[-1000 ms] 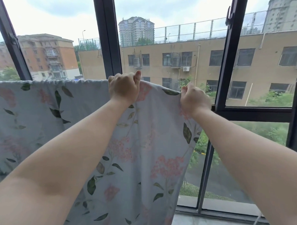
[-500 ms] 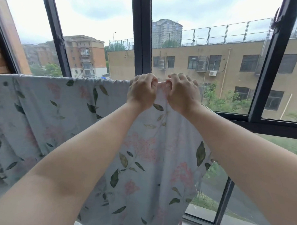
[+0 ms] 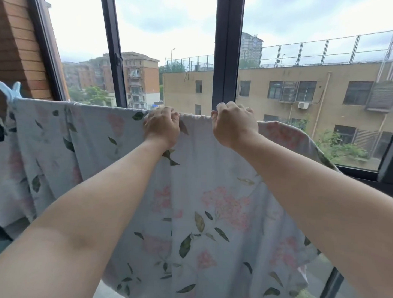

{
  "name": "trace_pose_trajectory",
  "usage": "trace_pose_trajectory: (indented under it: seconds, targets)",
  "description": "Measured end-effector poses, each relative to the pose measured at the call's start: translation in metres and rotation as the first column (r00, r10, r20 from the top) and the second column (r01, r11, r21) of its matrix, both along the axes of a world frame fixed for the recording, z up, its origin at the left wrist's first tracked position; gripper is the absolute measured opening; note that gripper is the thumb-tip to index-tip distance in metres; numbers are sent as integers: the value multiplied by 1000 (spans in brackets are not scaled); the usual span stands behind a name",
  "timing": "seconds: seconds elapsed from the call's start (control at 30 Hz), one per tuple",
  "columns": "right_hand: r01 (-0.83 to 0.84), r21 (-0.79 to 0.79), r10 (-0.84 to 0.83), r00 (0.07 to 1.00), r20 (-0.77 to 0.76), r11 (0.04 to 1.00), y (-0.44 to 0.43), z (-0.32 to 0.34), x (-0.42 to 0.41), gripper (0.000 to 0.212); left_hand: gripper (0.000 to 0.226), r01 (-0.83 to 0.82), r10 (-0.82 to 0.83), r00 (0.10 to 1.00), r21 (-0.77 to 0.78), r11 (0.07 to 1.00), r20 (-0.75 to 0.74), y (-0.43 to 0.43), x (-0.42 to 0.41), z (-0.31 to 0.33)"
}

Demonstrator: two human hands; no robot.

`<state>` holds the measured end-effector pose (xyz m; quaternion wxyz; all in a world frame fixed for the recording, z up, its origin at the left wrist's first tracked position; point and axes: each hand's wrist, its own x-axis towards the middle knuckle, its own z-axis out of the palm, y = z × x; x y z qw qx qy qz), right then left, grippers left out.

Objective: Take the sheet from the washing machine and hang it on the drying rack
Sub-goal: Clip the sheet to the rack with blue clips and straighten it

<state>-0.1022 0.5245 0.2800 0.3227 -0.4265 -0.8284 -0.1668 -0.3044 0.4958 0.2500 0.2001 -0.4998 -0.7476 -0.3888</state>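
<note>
Both my arms reach forward and up. My left hand (image 3: 162, 125) sits a little left of the frame's centre, fingers curled over the top edge of the floral sheet (image 3: 200, 204) and clenched on the cloth. My right hand (image 3: 234, 124) is just beside it to the right, knuckles up, also closed around that top edge, with a short stretch of hem between the two fists.

The sheet is pale blue-grey, printed with pink flower clusters and dark green leaves. It hangs across the middle of the frame in front of the window. Its upper edge runs nearly straight from my hands to the left edge of the frame, where a light blue clothes peg (image 3: 9, 91) pins the corner. Whatever carries the sheet is hidden under the fold. Right of my right hand the cloth slopes down toward the lower right.

Behind it stand dark window mullions (image 3: 228, 49). A brick wall (image 3: 18, 42) fills the upper left. Through the glass, a beige building (image 3: 315, 90) spans the right half, with a white air-conditioner unit (image 3: 303, 105) on its wall and a wire rooftop fence (image 3: 328, 51) above. An orange-brick apartment block (image 3: 138, 77) stands centre left under a cloudy sky.
</note>
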Motion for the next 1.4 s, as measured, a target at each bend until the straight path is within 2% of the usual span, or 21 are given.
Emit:
trace_pose_trajectory:
  seconds: [0.2, 0.4, 0.57, 0.93, 1.13, 1.23, 1.4]
  targets:
    - [3, 32, -3, 1000, -9, 999, -12, 5, -87, 38, 43, 72, -71, 995, 15, 997, -70, -6, -76, -6]
    - [41, -21, -41, 999, -29, 999, -14, 8, -180, 31, 38, 144, -144, 978, -10, 990, -151, -16, -153, -6]
    - [62, -41, -63, 998, -26, 997, -14, 3, -227, 34, 47, 121, -124, 988, -39, 992, -90, -25, -206, -5]
    - [-24, 4, 24, 1000, -15, 1000, -23, 12, -333, 41, 45, 15, -14, 1000, 18, 1000, -18, -42, -357, 1]
    - [29, 4, -29, 999, -28, 1000, -22, 1, -434, 40, 46, 81, -84, 995, 72, 994, 48, -26, -477, -1]
    - [94, -23, -95, 995, -34, 995, -16, -9, -487, 43, 44, 150, -150, 989, 57, 987, -4, -8, -534, -1]
    - [190, -48, -193, 979, -59, 981, -3, -10, -566, 44, 42, 285, -295, 926, -75, 956, -235, 15, -584, 4]
